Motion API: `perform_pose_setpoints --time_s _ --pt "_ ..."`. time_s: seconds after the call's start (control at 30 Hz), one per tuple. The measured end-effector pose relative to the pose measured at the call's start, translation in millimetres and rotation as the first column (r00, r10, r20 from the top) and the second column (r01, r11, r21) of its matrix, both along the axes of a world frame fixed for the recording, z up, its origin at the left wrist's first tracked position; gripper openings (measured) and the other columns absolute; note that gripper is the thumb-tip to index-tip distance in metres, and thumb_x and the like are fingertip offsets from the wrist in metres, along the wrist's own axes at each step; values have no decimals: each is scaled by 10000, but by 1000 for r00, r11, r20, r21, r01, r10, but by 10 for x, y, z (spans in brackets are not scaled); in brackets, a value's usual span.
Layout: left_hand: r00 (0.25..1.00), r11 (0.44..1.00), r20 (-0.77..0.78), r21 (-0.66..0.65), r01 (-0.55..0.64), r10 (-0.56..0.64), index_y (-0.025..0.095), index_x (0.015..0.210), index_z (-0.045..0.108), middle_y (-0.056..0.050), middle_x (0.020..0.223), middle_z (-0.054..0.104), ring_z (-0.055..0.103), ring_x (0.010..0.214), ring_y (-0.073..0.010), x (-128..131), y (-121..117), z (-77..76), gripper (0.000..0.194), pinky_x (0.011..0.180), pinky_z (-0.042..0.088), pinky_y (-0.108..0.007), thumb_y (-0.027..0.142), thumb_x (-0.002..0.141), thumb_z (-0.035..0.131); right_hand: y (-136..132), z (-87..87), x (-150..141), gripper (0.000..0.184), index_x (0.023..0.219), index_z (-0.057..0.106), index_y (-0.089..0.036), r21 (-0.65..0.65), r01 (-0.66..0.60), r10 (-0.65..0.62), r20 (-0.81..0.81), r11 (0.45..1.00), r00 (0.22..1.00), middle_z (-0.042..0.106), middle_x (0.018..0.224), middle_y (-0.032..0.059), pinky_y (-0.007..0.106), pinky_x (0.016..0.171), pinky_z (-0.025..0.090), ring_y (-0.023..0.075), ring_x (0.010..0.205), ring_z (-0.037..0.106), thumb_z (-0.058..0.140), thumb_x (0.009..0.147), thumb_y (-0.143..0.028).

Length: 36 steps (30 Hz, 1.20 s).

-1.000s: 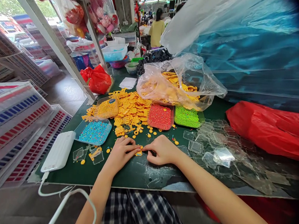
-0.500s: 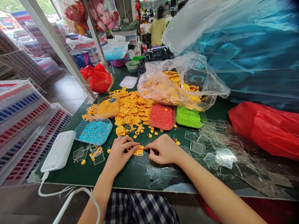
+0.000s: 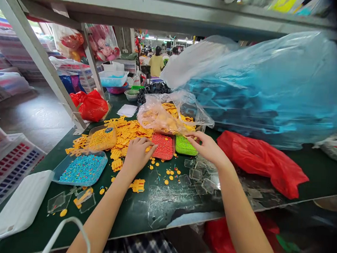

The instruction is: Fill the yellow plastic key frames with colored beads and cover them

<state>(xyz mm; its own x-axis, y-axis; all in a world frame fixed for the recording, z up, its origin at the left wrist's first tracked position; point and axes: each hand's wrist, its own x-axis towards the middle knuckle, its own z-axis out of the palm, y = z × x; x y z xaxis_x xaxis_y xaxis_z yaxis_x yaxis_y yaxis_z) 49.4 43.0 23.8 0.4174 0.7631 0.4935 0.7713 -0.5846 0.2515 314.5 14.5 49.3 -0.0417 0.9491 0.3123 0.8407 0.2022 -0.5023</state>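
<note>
My left hand reaches over the pile of yellow plastic parts, its fingertips at the left edge of the tray of red beads. Its thumb stands apart from the bent fingers, and nothing shows in them. Over the tray of green beads is my right hand, index finger and thumb extended with a gap between them. On the table beside my left forearm lies a single flat yellow piece. Several small yellow discs are scattered between my arms.
Trays of blue beads and orange-yellow beads stand at left, near a white power bank. Clear plastic squares lie at right. Behind are a clear bag of yellow parts, a red bag and a large blue bundle.
Both hands have left the yellow piece on the table and moved forward, the left to the red beads, the right to the green. The view has shifted, showing a shelf beam overhead.
</note>
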Motion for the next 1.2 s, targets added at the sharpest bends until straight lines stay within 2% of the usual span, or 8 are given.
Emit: perform_pose_setpoints --time_s 0.07,0.13,0.3,0.47,0.57,0.7,0.83,1.2 --pt "999 999 -34 8 -33 33 201 1062 696 -73 1083 689 582 1004 -271 58 100 -68 269 857 435 -407 389 938 549 138 -24 215 331 1134 671 -197 -163 1 18 117 987 993 672 1184 90 320 849 477 207 995 630 435 930 -308" --pt "999 999 -32 30 -36 37 196 1159 654 -87 1136 670 572 1046 -282 56 124 -165 310 886 433 -419 385 941 541 280 -61 338 278 1047 711 -180 -284 1 56 192 959 980 704 1121 92 317 871 474 219 998 643 491 887 -235" --pt "998 995 63 103 -8 1 213 1166 628 -83 1143 647 558 1068 -263 -53 62 -295 285 922 425 -414 363 962 496 604 -137 313 121 792 760 -197 -470 -20 169 276 882 946 753 882 46 273 770 490 227 877 674 715 681 -207" --pt "992 998 128 65 -12 3 206 1146 624 -81 1136 635 546 1074 -256 -85 54 -292 250 944 421 -424 316 954 508 807 -188 170 177 682 752 -189 -577 -1 224 316 817 922 735 750 24 239 637 470 204 738 660 798 512 -201" --pt "989 1000 148 -3 -6 7 203 1133 630 -78 1141 630 543 1080 -250 -83 26 -298 233 948 424 -423 219 928 521 840 -235 117 135 613 726 -161 -592 -3 246 330 806 911 698 652 21 228 590 448 184 669 638 775 491 -191" --pt "980 998 199 -62 -6 18 206 1125 633 -73 1161 626 535 1096 -241 -103 -18 -278 256 965 417 -424 153 906 513 844 -327 103 19 541 676 -157 -549 -26 253 342 835 905 662 604 17 238 579 430 180 654 620 680 524 -153" --pt "959 994 276 -105 -30 58 211 1113 636 -65 1140 633 533 1094 -229 -151 -39 -234 242 974 417 -408 168 917 501 823 -396 113 65 466 612 -170 -524 -62 262 317 850 911 634 559 23 259 594 448 188 627 615 636 526 -159" --pt "959 978 272 -207 -18 75 197 1157 616 -80 1169 604 508 1131 -249 -200 -70 -240 265 984 425 -421 211 938 466 835 -390 247 204 586 679 -251 -442 -156 300 276 883 913 718 722 107 379 682 505 305 718 661 645 577 -452"
